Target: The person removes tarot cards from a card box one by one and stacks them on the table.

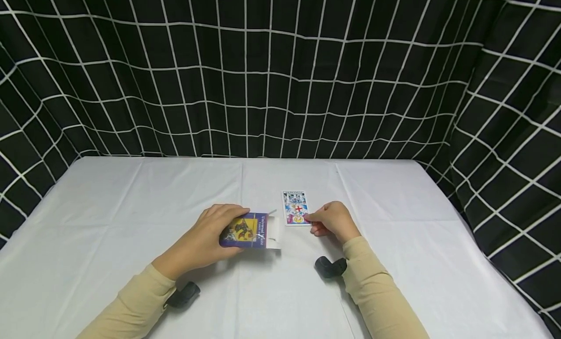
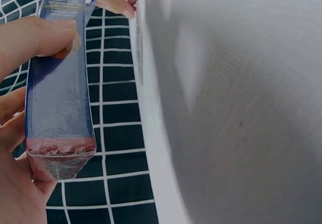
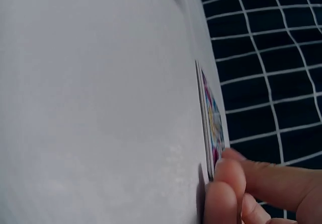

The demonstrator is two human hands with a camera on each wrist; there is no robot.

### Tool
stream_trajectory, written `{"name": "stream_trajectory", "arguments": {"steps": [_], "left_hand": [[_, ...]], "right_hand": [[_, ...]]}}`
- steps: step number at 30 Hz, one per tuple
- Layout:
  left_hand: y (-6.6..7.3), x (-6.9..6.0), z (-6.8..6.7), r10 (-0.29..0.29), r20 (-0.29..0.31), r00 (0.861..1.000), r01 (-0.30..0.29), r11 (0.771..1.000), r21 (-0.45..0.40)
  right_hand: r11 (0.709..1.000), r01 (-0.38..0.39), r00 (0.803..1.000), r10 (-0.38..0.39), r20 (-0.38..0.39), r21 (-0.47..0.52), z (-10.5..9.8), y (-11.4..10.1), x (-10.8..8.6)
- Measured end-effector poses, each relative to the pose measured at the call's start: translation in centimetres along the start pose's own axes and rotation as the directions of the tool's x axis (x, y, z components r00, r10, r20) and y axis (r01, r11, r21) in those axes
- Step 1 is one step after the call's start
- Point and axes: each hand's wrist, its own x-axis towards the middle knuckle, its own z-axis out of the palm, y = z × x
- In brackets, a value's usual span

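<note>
My left hand [image 1: 203, 239] grips a blue tarot card box [image 1: 245, 230] by its long sides, holding it over the table. White flaps stick out from the box's right end, which is unsealed. In the left wrist view, the thumb presses a narrow blue side of the box [image 2: 60, 93], and clear wrap crinkles at its near end. A thin stack of tarot cards [image 1: 294, 205] lies face up on the cloth, to the right of the box. At its near right corner, my right hand [image 1: 335, 219] pinches the cards [image 3: 213, 118] with thumb and forefinger.
A white cloth covers the table [image 1: 271, 295]. Behind it and along the sides hangs a black curtain with a white grid [image 1: 263, 76]. Black camera mounts [image 1: 185, 295] sit at both wrists, close above the cloth.
</note>
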Motion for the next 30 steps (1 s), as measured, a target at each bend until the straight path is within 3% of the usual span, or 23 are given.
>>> {"name": "stream_trajectory", "arguments": {"steps": [3, 10, 18, 30], "left_hand": [[0.0, 0.1, 0.1, 0.000, -0.001, 1.000, 0.000, 1.000, -0.001], [-0.1, 0.1, 0.0, -0.009, 0.002, 1.000, 0.009, 1.000, -0.002], [-0.2, 0.0, -0.1, 0.001, -0.026, 1.000, -0.001, 1.000, 0.010], [-0.2, 0.0, -0.3, 0.009, -0.027, 1.000, -0.008, 1.000, 0.007]], "right_hand": [[0.999, 0.018, 1.000, -0.018, 0.003, 0.045, -0.4, 0.0, -0.3], [0.980, 0.164, 0.981, -0.150, -0.121, 0.110, -0.4, -2.2, -2.0], [0.948, 0.273, 0.962, -0.267, -0.057, 0.164, 1.3, -4.5, -4.5], [0.949, 0.261, 0.962, -0.270, 0.031, 0.179, 3.1, -5.1, -6.2]]}}
